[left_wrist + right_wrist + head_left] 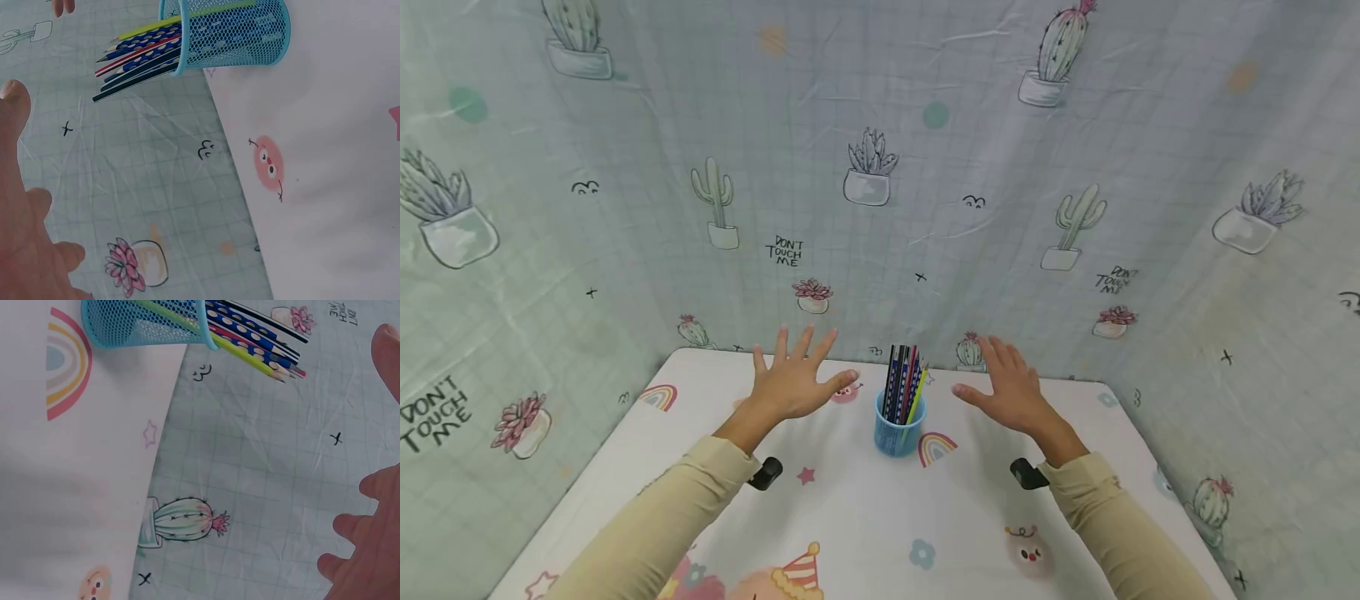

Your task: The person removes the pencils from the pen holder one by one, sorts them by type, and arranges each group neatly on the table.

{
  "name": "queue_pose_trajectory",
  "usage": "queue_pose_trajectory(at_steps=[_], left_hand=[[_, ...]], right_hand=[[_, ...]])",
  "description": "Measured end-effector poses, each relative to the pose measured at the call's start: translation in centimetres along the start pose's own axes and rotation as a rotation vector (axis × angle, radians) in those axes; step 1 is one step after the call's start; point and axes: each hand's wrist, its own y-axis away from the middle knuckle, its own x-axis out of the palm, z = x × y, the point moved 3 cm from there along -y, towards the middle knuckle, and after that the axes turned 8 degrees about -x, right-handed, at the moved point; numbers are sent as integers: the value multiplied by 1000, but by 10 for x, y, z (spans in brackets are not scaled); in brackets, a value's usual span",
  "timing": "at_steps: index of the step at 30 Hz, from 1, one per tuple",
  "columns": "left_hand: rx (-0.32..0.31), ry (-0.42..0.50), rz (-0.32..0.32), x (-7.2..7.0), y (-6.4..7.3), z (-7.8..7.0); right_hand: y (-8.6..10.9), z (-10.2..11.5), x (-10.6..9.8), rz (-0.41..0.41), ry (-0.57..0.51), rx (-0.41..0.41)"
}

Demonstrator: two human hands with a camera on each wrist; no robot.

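A light blue mesh pen holder (pixel 895 439) stands upright near the back of the white table. Several pencils (pixel 904 387) lean in it: black ones, blue ones with pale dots, a red one and a yellow-green one. To its left my left hand (pixel 790 385) hovers with fingers spread, touching nothing. On the other side, my right hand (pixel 1011 392) is held in the air with its fingers straight and thumb out, also holding nothing. Both wrist views show the holder, in the left one with the pencil tips (pixel 115 59) pointing left.
The white tabletop (pixel 850 517) carries printed rainbows, stars and faces. Behind it and at both sides hangs a grey-green cloth (pixel 880 250) printed with cacti. A small black device (pixel 766 473) sits at the left wrist, another black device (pixel 1028 473) at the right.
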Motion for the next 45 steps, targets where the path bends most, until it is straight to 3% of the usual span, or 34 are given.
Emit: queue_pose_trajectory(at_steps=[19,29,34,39,45], left_hand=[[25,24,7,27,1,-12],[14,31,7,34,9,-7],[6,48,-11,39,9,-8],[-11,45,11,51,6,-10],[-11,66,-7,64,4,-14]], right_hand=[[5,4,19,18,-11,7],[5,6,41,40,40,-2],[3,6,52,44,10,-5],[2,6,64,78,-30,19],[2,7,78,54,-105,17]])
